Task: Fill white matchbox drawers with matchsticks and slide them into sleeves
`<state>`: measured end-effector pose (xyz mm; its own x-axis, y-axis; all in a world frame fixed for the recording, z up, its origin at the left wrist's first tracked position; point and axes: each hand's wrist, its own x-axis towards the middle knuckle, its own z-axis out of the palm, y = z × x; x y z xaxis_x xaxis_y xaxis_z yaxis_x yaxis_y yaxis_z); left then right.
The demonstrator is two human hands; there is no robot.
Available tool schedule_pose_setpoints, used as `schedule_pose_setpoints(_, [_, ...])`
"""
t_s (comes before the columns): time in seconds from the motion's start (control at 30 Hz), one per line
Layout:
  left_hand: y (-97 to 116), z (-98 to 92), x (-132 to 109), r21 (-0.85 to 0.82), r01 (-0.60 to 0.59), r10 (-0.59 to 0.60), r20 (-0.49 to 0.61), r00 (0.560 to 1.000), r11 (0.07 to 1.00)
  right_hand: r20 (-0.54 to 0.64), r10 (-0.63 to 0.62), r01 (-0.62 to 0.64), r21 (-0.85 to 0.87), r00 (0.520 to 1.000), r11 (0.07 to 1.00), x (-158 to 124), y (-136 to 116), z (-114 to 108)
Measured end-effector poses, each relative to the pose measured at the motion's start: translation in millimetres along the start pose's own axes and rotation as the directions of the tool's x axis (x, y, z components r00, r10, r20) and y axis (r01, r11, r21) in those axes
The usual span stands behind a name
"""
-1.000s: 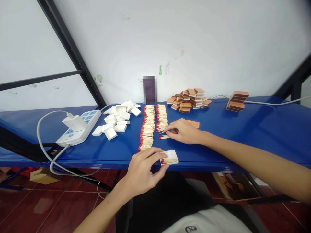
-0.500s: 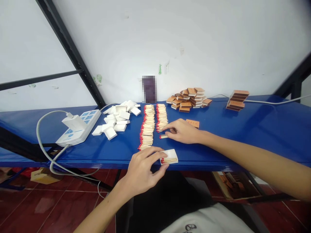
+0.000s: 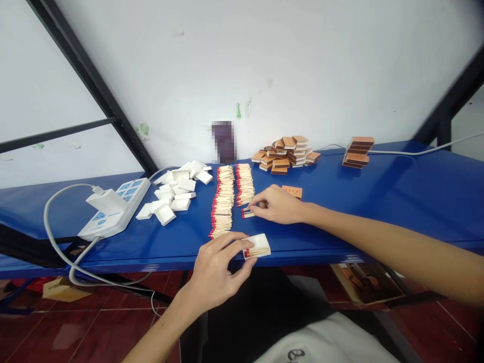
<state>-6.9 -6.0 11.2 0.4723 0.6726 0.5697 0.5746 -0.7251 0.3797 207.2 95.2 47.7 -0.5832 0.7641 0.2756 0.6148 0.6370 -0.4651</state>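
Observation:
At the front edge of the blue table, my left hand (image 3: 221, 267) holds a small white tray (image 3: 261, 242) between thumb and fingers; several red-headed matches (image 3: 259, 252) lie inside it. My right hand (image 3: 274, 204) is pinched over a few loose matches (image 3: 247, 214) on the table, its fingertips at their ends. Just behind them is the shorter column of matches (image 3: 245, 184). A longer column of matches (image 3: 223, 201) runs beside it on the left. An orange matchbox (image 3: 292, 191) lies behind my right hand, partly covered by it.
White trays (image 3: 177, 189) are heaped on the left, near a power strip (image 3: 117, 212) with a charger and cables. Orange matchboxes (image 3: 282, 156) are piled at the back, with another stack (image 3: 357, 151) farther right. A blurred dark object (image 3: 224, 142) stands against the wall.
The view has shifted slightly, moving everything a little left. My right fingertips have drawn back from the shorter match column to the loose matches. My left hand still holds the tray.

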Motion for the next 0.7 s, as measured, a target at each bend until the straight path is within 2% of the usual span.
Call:
schedule_pose_setpoints(0.13, [-0.3,0.1,0.0,0.005,-0.001,0.001,0.001,1.0,1.0,-0.035,0.003,-0.001,0.039,0.999,0.999,0.1,-0.1,2.2])
schedule_pose_setpoints(0.3, [-1.1,-0.1,-0.6,0.008,0.003,-0.003,0.006,1.0,1.0,-0.037,-0.001,0.001,0.001,0.999,1.0,0.8,2.0,3.6])
schedule_pose_setpoints(0.5, [-1.3,0.1,-0.8,0.003,0.008,-0.008,0.016,1.0,1.0,-0.108,0.019,-0.018,0.015,0.994,1.0,1.8,3.5,3.3])
schedule_pose_setpoints(0.7, [-0.6,0.0,-1.7,0.001,0.019,-0.019,0.025,1.0,1.0,-0.079,0.012,-0.014,-0.027,0.997,1.0,2.9,7.0,4.4])
